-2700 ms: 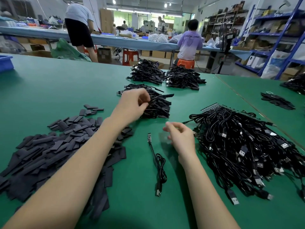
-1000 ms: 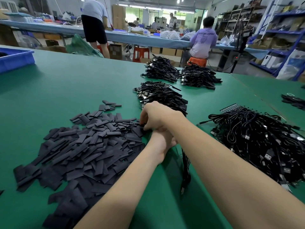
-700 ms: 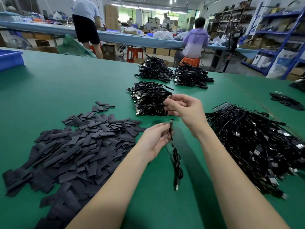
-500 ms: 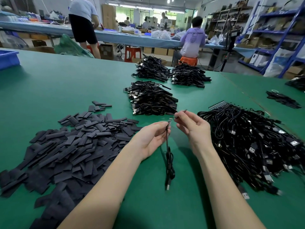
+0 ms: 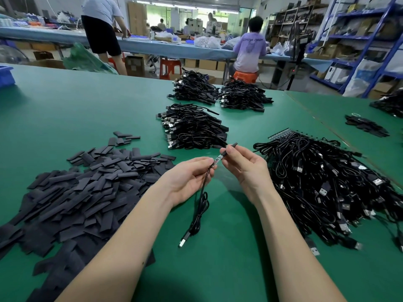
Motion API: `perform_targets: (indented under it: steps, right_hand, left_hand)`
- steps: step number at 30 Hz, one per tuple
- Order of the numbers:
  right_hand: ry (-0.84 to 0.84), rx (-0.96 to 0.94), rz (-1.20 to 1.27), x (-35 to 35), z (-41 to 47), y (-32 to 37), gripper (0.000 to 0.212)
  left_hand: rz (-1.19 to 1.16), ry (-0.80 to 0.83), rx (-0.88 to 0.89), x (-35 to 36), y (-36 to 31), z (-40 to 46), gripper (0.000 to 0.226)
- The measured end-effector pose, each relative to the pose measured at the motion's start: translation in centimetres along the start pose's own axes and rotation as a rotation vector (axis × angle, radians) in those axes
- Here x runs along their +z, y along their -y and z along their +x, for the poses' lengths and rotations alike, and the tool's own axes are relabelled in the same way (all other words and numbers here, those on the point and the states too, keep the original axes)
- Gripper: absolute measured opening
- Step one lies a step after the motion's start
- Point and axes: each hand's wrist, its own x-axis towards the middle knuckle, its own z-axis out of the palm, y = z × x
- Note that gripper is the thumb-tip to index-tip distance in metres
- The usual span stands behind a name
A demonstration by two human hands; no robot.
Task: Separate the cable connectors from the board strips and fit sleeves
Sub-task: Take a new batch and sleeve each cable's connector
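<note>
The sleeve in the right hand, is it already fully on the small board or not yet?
Not yet. The sleeve covers only the far tip; most of the board shows bare between both hands.

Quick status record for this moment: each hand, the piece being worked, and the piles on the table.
left hand: pinches the cable just below its small board end
right hand: pinches a black sleeve at the tip of the board end
cable plug: rests on the green table
sleeve pile: left of the hands
unprocessed cables: heap on the right, board strip at its far edge
bundled cable piles: beyond the hands
</note>
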Motion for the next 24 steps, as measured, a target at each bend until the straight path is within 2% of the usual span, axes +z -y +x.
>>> perform_targets:
  steps: [8,12,17,19,22,24]
  right_hand:
    - [0.201,0.128,0.045,-0.4,-0.4,1.0,0.024]
    - [0.247,0.104,0.004,-0.3,-0.6,1.0,0.023]
    - [0.219,0.028,-0.023,0.6,-0.8,0.4,0.023]
    - [0.161,0.006,0.009,0.6,-0.7,0.3,0.021]
    - [0.093,-0.001,0.012,-0.1,-0.4,0.4,0.018]
    - [0.075,0.004,0.012,-0.4,-0.4,0.4,0.019]
  left_hand:
    - [0.082,0.044,0.014,-0.9,-1.2,-0.6,0.012]
    - [0.067,0.058,0.013,-0.9,-1.3,-0.6,0.019]
    - [0.124,0.082,0.084,-0.6,-1.2,-0.4,0.009]
    - [0.282,0.049,0.208,-0.3,-1.3,-0.3,0.011]
    - [0.670,-0.002,0.412,-0.4,-1.6,-0.3,0.017]
    - [0.807,-0.014,0.468,-0.6,-1.7,-0.3,0.016]
